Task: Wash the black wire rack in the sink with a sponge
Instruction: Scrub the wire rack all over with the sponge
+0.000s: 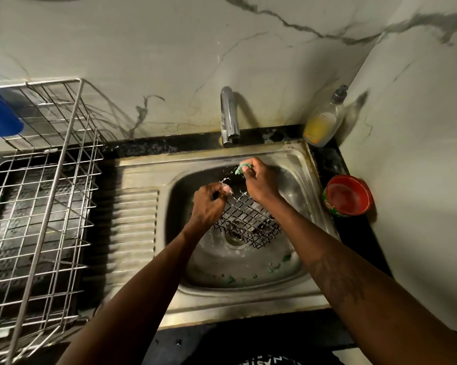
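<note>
The black wire rack (248, 219) stood tilted in the steel sink (295, 164), its lower edge resting over the drain and its upper wire end lifted toward the tap (229, 117). Its long axis ran from the drain up toward the sink's back edge. The left hand (209, 204) was clamped on the upper wires; the right hand (259, 180) pinched a green sponge (241, 168) against the rack's topmost tip, fingers closed on it. The sponge looked likely to shred further, since green scraps (274, 264) already lay near the sink's front edge and could clog the drain. A wet grip might slip and let the rack drop. A soap bottle (324, 119) and a red tub (348, 196) sat on the worktop's right edge.
</note>
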Motion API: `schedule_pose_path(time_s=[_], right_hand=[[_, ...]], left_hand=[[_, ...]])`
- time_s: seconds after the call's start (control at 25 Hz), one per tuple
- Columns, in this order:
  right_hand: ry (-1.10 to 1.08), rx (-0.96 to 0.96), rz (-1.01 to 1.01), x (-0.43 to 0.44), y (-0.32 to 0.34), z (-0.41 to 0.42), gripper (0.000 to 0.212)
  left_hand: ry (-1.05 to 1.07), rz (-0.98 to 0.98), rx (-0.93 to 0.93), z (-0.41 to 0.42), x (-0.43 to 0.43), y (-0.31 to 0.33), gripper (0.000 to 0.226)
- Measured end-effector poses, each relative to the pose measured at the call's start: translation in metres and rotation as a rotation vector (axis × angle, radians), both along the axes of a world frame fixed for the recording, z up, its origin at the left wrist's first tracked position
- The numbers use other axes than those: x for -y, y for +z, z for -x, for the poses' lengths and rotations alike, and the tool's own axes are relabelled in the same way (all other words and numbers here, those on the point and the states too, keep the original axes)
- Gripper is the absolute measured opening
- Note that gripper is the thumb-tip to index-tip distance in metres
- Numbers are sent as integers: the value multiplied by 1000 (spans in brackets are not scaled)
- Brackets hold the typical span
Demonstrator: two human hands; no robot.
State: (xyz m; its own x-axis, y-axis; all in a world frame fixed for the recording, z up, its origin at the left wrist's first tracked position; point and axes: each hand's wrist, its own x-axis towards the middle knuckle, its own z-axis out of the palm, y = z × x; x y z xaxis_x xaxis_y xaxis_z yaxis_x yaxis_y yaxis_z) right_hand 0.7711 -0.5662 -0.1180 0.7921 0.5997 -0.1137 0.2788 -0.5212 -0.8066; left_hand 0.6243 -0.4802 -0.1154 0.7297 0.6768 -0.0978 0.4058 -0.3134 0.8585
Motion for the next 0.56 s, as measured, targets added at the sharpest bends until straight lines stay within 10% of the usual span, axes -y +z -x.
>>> schedule_pose_path(time_s=[0.32, 0.56], right_hand=[[67, 48, 113, 5, -2, 3, 32], [108, 167, -125, 15, -11, 29, 24]], left_hand=[[97, -180, 61, -12, 6, 0, 8], [-50, -216, -33, -17, -12, -2, 53]])
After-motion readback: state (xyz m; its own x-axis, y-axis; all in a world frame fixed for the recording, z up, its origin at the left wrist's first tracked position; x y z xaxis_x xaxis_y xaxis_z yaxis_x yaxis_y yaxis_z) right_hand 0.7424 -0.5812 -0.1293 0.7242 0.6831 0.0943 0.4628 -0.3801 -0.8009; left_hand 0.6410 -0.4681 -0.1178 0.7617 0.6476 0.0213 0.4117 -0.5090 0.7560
